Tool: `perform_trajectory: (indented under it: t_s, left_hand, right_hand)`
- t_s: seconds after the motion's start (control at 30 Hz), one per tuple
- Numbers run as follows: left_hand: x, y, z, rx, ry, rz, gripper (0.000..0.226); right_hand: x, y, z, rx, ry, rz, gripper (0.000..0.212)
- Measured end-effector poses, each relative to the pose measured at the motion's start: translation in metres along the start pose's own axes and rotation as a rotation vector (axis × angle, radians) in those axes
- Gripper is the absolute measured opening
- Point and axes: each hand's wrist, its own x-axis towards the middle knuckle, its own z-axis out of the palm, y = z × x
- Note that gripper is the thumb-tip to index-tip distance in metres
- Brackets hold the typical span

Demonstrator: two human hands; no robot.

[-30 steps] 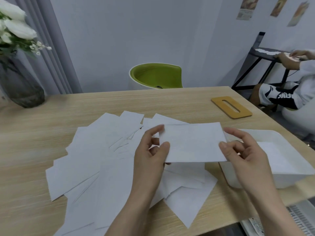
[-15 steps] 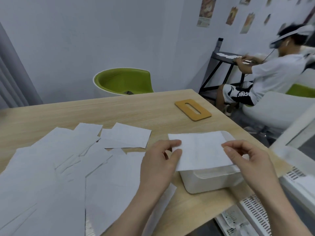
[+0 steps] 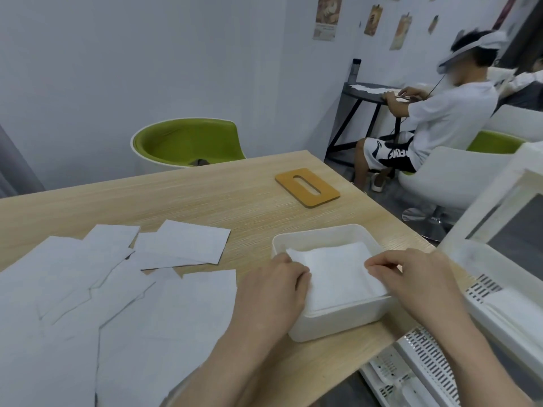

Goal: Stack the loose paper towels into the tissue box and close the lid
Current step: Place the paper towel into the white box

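While both hands press one paper towel (image 3: 338,271) down into the open white tissue box (image 3: 323,235), the left hand (image 3: 276,286) pinches its left edge and the right hand (image 3: 411,274) its right; loose paper towels (image 3: 117,289) litter the bench (image 3: 229,198), the wooden slotted lid (image 3: 307,187) lying well apart

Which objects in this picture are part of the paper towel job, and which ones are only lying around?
Part of the job:
- tissue box
- paper towel in the box, pressed by left hand and right hand
- loose paper towels
- wooden lid, lying apart on the table

Only lying around:
- green chair
- white plastic bins
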Motion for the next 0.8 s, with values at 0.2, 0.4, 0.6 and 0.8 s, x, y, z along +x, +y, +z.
perform_trajectory:
  t_s: [0.2,0.4,0.6,0.8]
  left_hand:
    - [-0.003,0.0,-0.003,0.076,-0.004,-0.027,0.038]
    - [-0.005,-0.005,-0.001,0.058,0.01,0.006,0.04]
    - [-0.005,-0.007,0.003,-0.048,-0.033,0.071,0.038]
    - [-0.019,-0.015,-0.003,-0.226,0.071,0.049,0.027]
  right_hand:
    - [-0.005,0.001,0.003,-0.098,0.003,-0.038,0.012]
    - [-0.008,-0.004,0.002,-0.149,-0.024,-0.048,0.011]
    - [-0.017,-0.013,-0.002,-0.103,-0.03,-0.031,0.026]
    - [-0.023,-0.021,-0.008,0.005,0.077,-0.008,0.016]
